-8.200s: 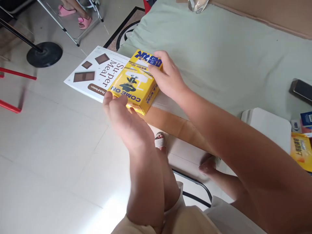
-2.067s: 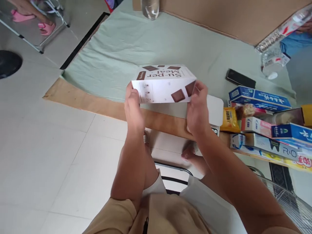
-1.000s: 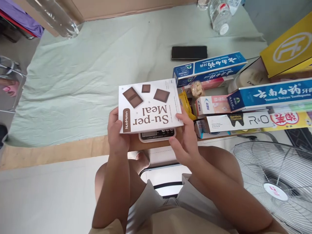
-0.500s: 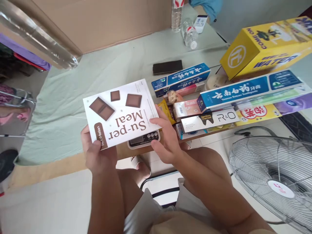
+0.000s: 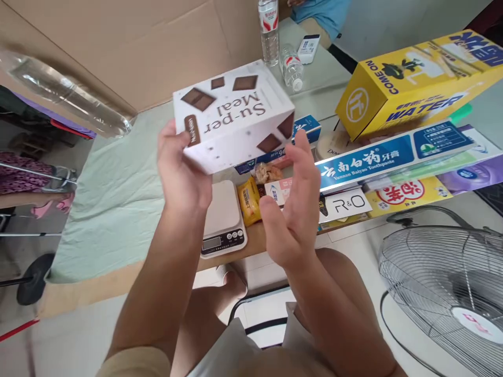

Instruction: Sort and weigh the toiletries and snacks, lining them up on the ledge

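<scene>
A white box (image 5: 236,139) printed "Su-per Meal" with brown chocolate squares is held up above the table, its top and near side showing. My left hand (image 5: 181,170) grips its left end, thumb on the top edge. By the box's right corner, my right hand (image 5: 293,209) has its thumb and fingers apart; whether a fingertip touches the box I cannot tell. Below the box a white kitchen scale (image 5: 222,217) sits at the table edge, with a yellow packet (image 5: 249,201) beside it.
Several cartons lie to the right, among them a blue toothpaste box (image 5: 369,157) and a white R&O box (image 5: 348,205). Behind stands a yellow carton (image 5: 416,86). Water bottles (image 5: 269,34) and a phone (image 5: 308,48) are at the back, near another person. A fan (image 5: 451,277) stands at right.
The box has risen and moved right and away from me, tilting so its near side shows. My right hand has come off its right edge. More of the scale is uncovered.
</scene>
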A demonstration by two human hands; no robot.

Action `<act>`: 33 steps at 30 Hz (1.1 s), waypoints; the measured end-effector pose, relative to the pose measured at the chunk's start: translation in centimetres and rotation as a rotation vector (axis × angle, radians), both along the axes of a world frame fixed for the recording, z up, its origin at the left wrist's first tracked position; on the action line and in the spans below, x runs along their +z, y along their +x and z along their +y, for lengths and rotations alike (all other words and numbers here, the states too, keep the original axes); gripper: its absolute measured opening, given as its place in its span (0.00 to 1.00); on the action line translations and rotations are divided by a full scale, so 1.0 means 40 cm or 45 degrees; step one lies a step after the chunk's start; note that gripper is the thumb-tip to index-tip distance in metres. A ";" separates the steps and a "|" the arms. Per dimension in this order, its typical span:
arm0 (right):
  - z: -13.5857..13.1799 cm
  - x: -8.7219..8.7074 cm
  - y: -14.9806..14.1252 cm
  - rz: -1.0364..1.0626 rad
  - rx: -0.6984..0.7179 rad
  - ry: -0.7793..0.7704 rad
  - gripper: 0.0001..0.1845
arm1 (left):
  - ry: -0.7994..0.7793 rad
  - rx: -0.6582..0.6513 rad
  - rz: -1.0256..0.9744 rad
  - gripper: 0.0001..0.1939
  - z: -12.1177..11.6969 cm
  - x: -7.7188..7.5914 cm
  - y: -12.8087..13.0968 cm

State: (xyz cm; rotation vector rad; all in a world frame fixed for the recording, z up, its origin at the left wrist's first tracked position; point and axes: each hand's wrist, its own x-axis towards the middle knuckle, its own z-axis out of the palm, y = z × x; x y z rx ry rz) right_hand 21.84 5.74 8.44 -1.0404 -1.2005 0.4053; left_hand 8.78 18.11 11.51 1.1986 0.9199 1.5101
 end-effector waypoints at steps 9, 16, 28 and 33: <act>0.008 0.018 0.017 0.093 -0.050 -0.001 0.31 | -0.320 -0.104 -0.179 0.11 0.112 -0.062 0.196; 0.011 0.001 0.015 0.207 -0.028 0.102 0.33 | -0.499 -0.033 0.117 0.16 0.047 -0.015 0.207; -0.009 -0.009 0.013 0.166 -0.075 0.037 0.28 | -0.478 -0.042 0.308 0.16 0.095 -0.048 0.161; -0.009 -0.012 0.025 0.187 -0.084 0.006 0.25 | -0.527 -0.063 0.477 0.14 0.132 -0.046 0.160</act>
